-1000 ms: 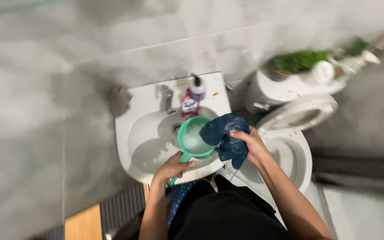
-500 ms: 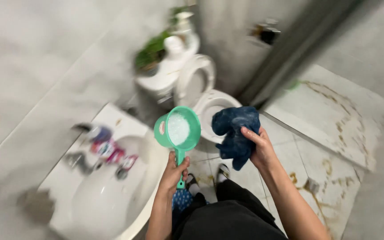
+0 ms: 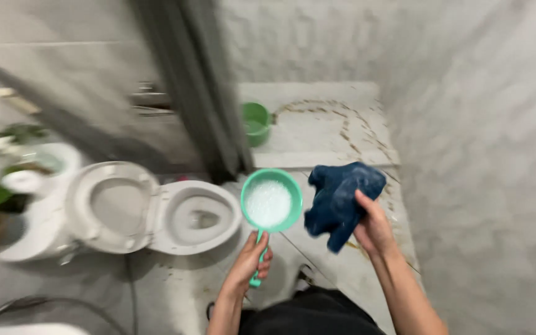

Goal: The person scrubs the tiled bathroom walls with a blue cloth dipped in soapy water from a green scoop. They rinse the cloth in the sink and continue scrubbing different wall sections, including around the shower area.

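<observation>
Head view, turned away from the sink toward the shower corner since a moment earlier. Nearest, left hand [image 3: 247, 263] clamped round the handle of a green dipper [image 3: 271, 201], still full of foamy water, held level. Beside it on the right, right hand [image 3: 373, 226] gripped a bunched dark blue cloth [image 3: 341, 197]. Left, open white toilet [image 3: 156, 214]. Farther off, a green bucket [image 3: 255, 124] on the stained shower floor [image 3: 330, 127], now faced.
</observation>
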